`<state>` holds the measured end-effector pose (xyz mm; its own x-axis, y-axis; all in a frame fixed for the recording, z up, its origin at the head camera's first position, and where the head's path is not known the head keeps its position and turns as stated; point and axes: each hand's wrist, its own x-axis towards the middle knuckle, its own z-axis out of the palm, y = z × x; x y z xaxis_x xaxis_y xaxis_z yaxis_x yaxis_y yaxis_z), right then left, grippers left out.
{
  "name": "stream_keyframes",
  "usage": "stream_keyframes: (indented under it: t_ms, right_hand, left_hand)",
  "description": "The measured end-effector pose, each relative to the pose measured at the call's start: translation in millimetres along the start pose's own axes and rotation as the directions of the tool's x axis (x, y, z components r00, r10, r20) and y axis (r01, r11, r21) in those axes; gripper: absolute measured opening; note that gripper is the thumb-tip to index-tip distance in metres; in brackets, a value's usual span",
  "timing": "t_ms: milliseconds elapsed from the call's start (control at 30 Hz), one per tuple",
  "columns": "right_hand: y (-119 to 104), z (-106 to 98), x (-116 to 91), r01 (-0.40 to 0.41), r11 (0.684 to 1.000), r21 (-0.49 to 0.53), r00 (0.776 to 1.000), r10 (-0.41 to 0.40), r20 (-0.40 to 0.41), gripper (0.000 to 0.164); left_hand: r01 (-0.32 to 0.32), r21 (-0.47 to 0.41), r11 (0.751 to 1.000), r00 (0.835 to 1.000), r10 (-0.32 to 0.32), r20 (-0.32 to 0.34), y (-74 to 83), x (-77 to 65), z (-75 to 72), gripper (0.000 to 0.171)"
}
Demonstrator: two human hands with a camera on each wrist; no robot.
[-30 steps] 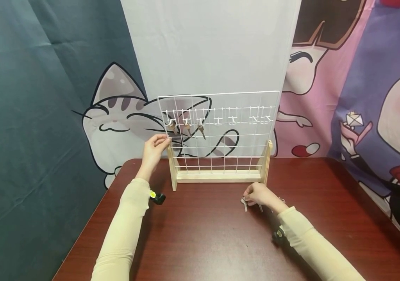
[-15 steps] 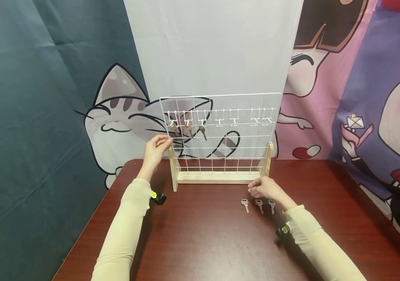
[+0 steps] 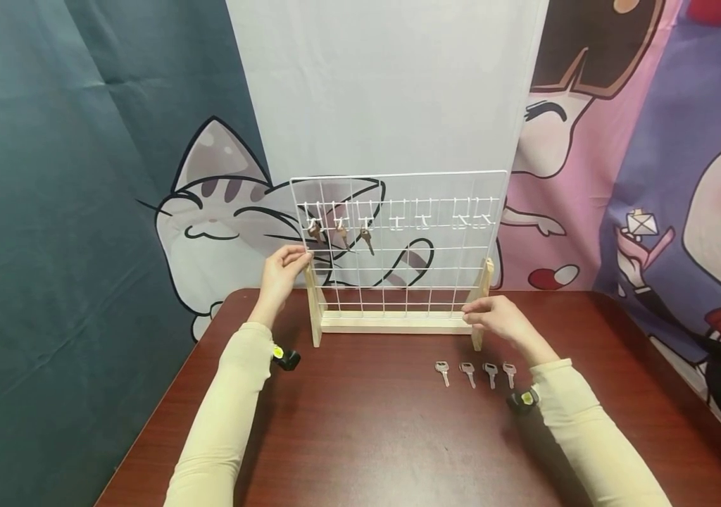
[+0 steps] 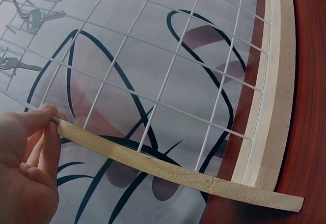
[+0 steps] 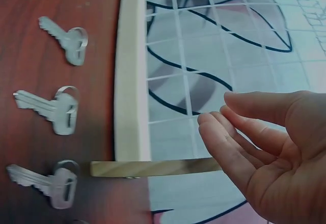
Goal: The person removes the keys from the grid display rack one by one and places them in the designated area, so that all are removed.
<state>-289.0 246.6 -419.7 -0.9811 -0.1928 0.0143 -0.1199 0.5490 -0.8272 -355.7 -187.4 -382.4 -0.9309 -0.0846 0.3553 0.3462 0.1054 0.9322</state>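
A white wire grid rack on a pale wooden stand stands upright on the table. My left hand pinches the grid's side wire between thumb and fingers, right at the top of the left wooden post. Three keys hang from white hooks at the left part of the grid. On the table in front of the stand's right end lies a row of several silver keys, each with a small ring. My right hand hovers beside the right post, fingers loosely bent, nothing between thumb and fingertips.
More white hooks without keys line the right part of the grid. The reddish-brown table ends close behind the rack, where printed cartoon curtains hang. A small black camera sits on each wrist.
My right hand has let go of the leftmost table key, then risen and moved right toward the right post, uncovering the row of keys. The left hand keeps its hold on the rack.
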Motion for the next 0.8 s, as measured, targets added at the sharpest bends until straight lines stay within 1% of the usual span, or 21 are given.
stream_keyframes:
  t_ms: [100, 167, 267, 333, 433, 533, 567, 767, 800]
  right_hand:
    - [-3.5, -8.4, 0.7, 0.018, 1.000, 0.023, 1.000, -0.017, -0.015, 0.033]
    - [-5.7, -12.1, 1.4, 0.026, 0.999, 0.032, 0.999, -0.025, -0.039, 0.034]
    - [-9.4, -15.3, 2.7, 0.051, 0.998, 0.043, 0.997, -0.048, -0.067, 0.036]
    - [-13.1, -15.1, 3.7, 0.061, 0.998, 0.035, 0.994, -0.058, -0.091, 0.038]
    - [-20.5, -12.7, 5.7, 0.079, 0.996, 0.046, 0.991, -0.074, -0.114, 0.039]
    - [-29.9, -7.5, 8.2, 0.097, 0.990, 0.101, 0.988, -0.083, -0.131, 0.039]
    - [-33.1, -5.5, 8.9, 0.104, 0.987, 0.123, 0.987, -0.087, -0.134, 0.039]
    - [-49.6, 9.2, 13.3, 0.140, 0.966, 0.219, 0.981, -0.104, -0.166, 0.038]
    - [-52.0, 11.5, 14.4, 0.145, 0.961, 0.233, 0.980, -0.107, -0.170, 0.039]
  left_hand:
    - [-0.019, 0.003, 1.000, 1.000, 0.019, -0.002, -0.5, 0.3, 0.0, 0.032]
    - [-0.031, -0.018, 0.999, 1.000, 0.031, -0.001, -0.4, 0.8, -0.2, 0.030]
    - [-0.045, -0.030, 0.999, 0.999, 0.045, 0.001, 0.3, 1.1, -1.3, 0.029]
    - [-0.041, -0.032, 0.999, 0.999, 0.041, -0.002, 1.0, 1.3, -1.8, 0.029]
    - [-0.027, 0.000, 1.000, 1.000, 0.027, -0.004, 1.2, 1.5, -2.7, 0.031]
    - [-0.012, 0.016, 1.000, 1.000, 0.012, 0.003, 2.1, 1.1, -3.4, 0.035]
    - [-0.003, 0.021, 1.000, 1.000, 0.003, 0.008, 6.3, -0.8, -3.4, 0.036]
    - [-0.006, 0.023, 1.000, 1.000, 0.006, -0.002, 4.7, -3.4, -1.7, 0.032]
    - [-0.013, 0.020, 1.000, 1.000, 0.014, -0.008, 0.4, -1.9, -1.6, 0.031]
